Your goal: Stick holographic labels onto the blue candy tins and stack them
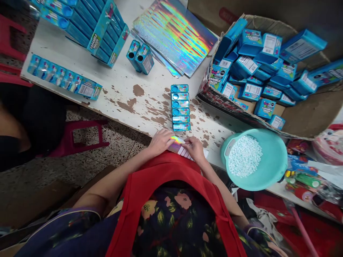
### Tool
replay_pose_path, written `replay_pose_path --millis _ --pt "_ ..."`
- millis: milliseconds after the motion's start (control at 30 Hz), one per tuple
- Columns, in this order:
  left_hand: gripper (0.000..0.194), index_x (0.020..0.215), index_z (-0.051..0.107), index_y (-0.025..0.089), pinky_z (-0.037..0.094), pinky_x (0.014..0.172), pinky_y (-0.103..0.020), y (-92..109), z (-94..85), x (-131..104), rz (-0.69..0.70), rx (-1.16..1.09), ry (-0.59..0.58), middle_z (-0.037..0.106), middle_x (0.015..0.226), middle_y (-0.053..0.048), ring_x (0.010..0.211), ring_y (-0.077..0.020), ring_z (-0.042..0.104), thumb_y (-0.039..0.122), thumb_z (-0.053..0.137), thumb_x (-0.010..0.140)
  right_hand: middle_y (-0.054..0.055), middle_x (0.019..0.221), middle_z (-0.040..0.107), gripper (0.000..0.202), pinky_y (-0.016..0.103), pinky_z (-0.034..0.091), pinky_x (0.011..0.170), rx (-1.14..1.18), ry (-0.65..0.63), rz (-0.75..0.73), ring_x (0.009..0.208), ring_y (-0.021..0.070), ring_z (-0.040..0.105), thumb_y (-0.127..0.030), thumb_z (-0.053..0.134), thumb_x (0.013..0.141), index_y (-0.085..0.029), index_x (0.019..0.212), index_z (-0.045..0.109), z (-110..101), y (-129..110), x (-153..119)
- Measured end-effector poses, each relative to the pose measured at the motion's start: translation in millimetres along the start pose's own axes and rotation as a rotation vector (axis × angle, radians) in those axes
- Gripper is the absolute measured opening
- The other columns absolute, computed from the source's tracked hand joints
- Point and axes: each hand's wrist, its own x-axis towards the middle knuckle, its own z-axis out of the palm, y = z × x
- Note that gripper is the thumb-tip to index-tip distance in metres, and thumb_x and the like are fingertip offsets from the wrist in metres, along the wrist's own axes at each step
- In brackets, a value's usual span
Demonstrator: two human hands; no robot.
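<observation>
The left hand [161,141], palm down, lays close-set fingers on a small rainbow-sheened sheet with white strips [182,151] at the near edge of the white, brown-flaked table [158,93]; whether they grip cannot be told. The right hand [194,148] curves inward, thumb and fingertips pinched on the sheet. Around them, left to right: flat iridescent sheets [174,35], six glossy blue oblong boxes [180,104] in a column, and a round turquoise plastic tub [273,160] of white pellets [245,156].
</observation>
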Motion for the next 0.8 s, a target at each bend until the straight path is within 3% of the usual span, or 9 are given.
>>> replay_pose_path --millis 67,200,367,567,633,733,800 --pt "0.032 0.118 0.062 0.02 0.04 0.095 -0.038 9 8.3 -3 -0.005 0.051 -0.07 0.064 0.122 -0.008 0.111 -0.0243 0.053 0.037 0.048 0.094 0.003 0.078 0.066 0.011 0.037 0.046 0.08 0.008 0.012 -0.069 0.084 0.022 0.059 -0.031 0.066 0.08 -0.022 0.088 0.067 4 1 -4" --pt "0.031 0.099 0.067 0.02 0.042 0.086 -0.037 15 16.3 6 -0.094 0.093 -0.247 0.07 0.103 -0.006 0.099 -0.0239 0.058 0.035 0.04 0.098 0.008 0.091 0.064 0.017 0.037 0.048 0.079 -0.148 0.153 -0.222 0.089 0.0229 0.056 -0.028 0.057 0.089 -0.022 0.1 0.069 11 -4 -9" --pt "0.035 0.093 0.067 0.018 0.042 0.085 -0.036 17 8.4 18 -0.146 0.079 -0.294 0.07 0.098 -0.008 0.098 -0.0243 0.06 0.032 0.035 0.098 0.012 0.115 0.064 0.031 0.04 0.044 0.083 -0.536 0.305 -0.416 0.1 0.0257 0.053 -0.028 0.052 0.094 -0.023 0.122 0.062 27 -7 -20" --pt "0.035 0.091 0.068 0.018 0.042 0.08 -0.033 18 9.6 25 -0.24 0.031 -0.296 0.071 0.096 -0.008 0.093 -0.0234 0.062 0.031 0.035 0.097 0.01 0.133 0.058 0.031 0.044 0.037 0.1 -0.578 0.271 -0.504 0.121 0.0256 0.048 -0.022 0.05 0.094 -0.023 0.124 0.059 37 1 -34" --pt "0.035 0.09 0.068 0.019 0.042 0.079 -0.032 17 13.2 28 -0.258 0.017 -0.274 0.071 0.096 -0.008 0.092 -0.0227 0.062 0.032 0.036 0.096 0.009 0.126 0.063 0.023 0.043 0.039 0.098 -0.497 0.243 -0.506 0.117 0.0246 0.051 -0.022 0.052 0.093 -0.023 0.113 0.064 34 0 -38" --pt "0.034 0.087 0.069 0.019 0.042 0.081 -0.034 15 17.5 28 -0.257 0.054 -0.242 0.07 0.094 -0.009 0.092 -0.0239 0.062 0.03 0.038 0.096 0.006 0.096 0.071 0.015 0.039 0.044 0.085 -0.335 0.185 -0.48 0.094 0.0217 0.059 -0.023 0.052 0.093 -0.023 0.094 0.067 17 -13 -43" --pt "0.033 0.086 0.069 0.018 0.041 0.086 -0.038 15 16.0 22 -0.231 0.082 -0.174 0.07 0.095 -0.011 0.095 -0.0255 0.06 0.03 0.04 0.095 0.004 0.081 0.069 0.015 0.036 0.046 0.075 -0.206 0.182 -0.428 0.08 0.0198 0.06 -0.025 0.052 0.094 -0.023 0.088 0.065 0 -28 -45"
